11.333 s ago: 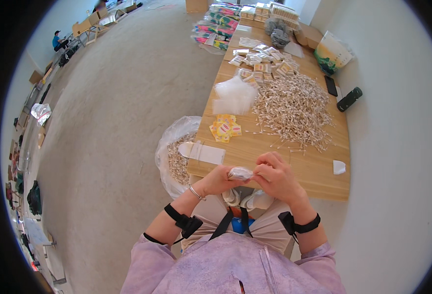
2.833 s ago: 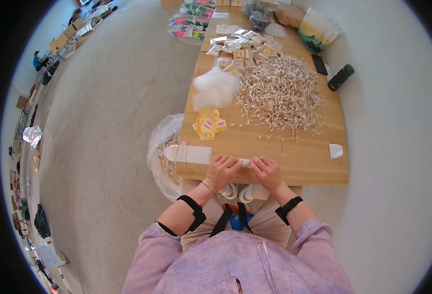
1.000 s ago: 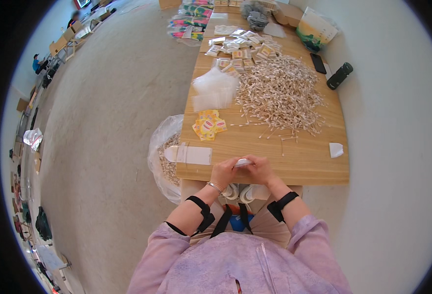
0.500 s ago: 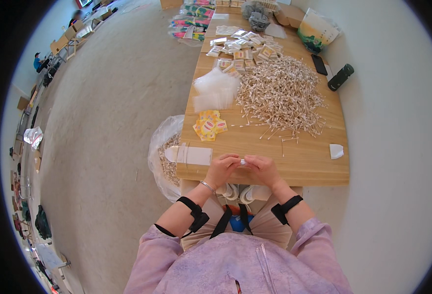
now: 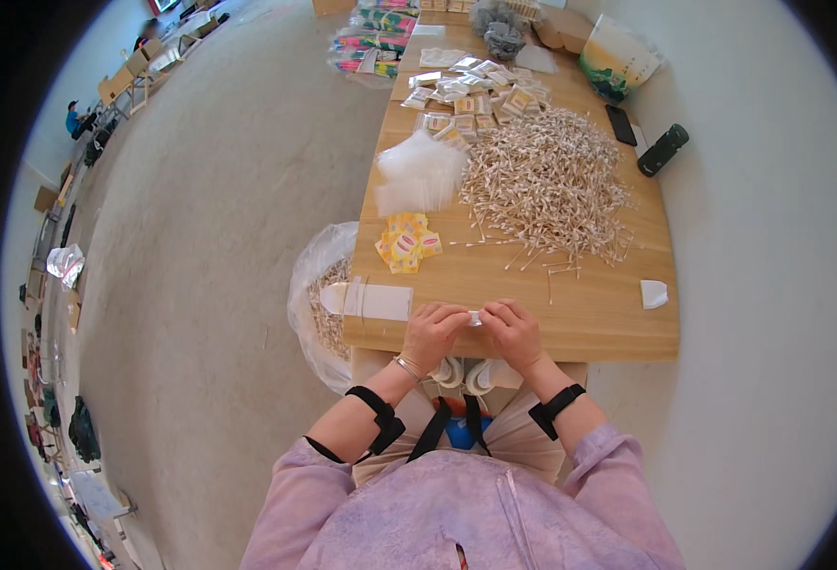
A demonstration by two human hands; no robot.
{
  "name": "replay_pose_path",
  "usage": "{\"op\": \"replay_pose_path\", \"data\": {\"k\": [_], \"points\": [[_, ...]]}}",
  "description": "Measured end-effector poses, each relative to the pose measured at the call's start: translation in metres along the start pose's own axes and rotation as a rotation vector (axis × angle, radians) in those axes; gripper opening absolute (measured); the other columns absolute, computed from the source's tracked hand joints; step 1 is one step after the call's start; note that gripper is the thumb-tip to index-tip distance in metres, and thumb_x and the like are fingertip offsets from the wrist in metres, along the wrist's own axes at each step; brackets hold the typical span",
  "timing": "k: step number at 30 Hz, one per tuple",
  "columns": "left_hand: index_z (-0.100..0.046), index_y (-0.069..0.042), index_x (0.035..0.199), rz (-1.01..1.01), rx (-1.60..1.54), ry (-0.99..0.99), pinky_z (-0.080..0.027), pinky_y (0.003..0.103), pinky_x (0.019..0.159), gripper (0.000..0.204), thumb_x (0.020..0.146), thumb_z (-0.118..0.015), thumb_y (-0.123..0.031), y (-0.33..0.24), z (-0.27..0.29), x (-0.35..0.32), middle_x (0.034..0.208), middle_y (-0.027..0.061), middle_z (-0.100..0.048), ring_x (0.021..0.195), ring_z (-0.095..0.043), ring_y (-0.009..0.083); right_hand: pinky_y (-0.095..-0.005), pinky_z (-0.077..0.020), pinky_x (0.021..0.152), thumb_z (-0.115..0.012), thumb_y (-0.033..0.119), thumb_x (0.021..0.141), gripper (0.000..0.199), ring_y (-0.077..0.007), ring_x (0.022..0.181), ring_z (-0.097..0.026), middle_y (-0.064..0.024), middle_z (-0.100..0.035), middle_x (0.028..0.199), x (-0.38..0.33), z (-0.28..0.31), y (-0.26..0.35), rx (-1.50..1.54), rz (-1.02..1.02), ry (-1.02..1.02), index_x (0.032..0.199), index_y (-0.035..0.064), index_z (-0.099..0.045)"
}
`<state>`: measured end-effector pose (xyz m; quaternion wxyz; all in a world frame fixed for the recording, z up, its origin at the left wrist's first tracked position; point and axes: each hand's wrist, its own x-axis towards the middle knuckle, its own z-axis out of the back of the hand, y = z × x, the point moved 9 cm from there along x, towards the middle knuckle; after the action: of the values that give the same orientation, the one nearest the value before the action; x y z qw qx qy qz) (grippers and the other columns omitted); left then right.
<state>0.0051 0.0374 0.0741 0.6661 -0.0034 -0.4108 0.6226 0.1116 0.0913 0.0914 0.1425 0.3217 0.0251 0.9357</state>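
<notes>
My left hand and my right hand meet over the near edge of the wooden table. Between the fingertips of both is a small white thing, mostly covered by the fingers, so its kind is unclear. Both hands are closed, thumbs and fingers pinching it from either side. Just left of my left hand lies a flat white piece with thin bands around it. Beyond the hands spreads a big heap of cotton swabs. Yellow printed cards lie in a small pile at the left.
Clear plastic bags are stacked behind the cards, with filled swab packs farther back. A phone and a dark bottle stand near the right wall. A white scrap lies at right. A plastic sack of swabs sits beside the table.
My right hand's fingers have shifted and lifted slightly around the small white thing. Both hands stay in nearly the same place, still pinching it.
</notes>
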Motion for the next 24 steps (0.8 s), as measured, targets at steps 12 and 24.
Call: {"op": "replay_pose_path", "data": {"k": [12, 24], "points": [[-0.066, -0.001, 0.090, 0.514, -0.512, 0.027, -0.051, 0.025, 0.066, 0.010, 0.082, -0.067, -0.007, 0.043, -0.019, -0.009, 0.089, 0.0077, -0.066, 0.074, -0.062, 0.0136, -0.0363, -0.0464, 0.071, -0.068, 0.008, 0.073, 0.004, -0.0282, 0.082, -0.055, -0.0071, -0.057, 0.079, 0.011, -0.022, -0.033, 0.495, -0.405, 0.128, 0.076, 0.0081, -0.065], [-0.062, -0.001, 0.086, 0.933, -1.074, 0.141, -0.048, 0.022, 0.059, 0.013, 0.090, -0.060, -0.013, 0.040, -0.019, 0.003, 0.075, -0.0003, -0.063, 0.065, -0.057, 0.0055, -0.0228, -0.0441, 0.050, -0.064, 0.016, 0.086, 0.015, -0.0057, 0.057, -0.053, 0.0016, -0.058, 0.068, -0.004, -0.048, -0.053, 1.227, -1.023, 0.375, 0.074, 0.0067, -0.061]]}}
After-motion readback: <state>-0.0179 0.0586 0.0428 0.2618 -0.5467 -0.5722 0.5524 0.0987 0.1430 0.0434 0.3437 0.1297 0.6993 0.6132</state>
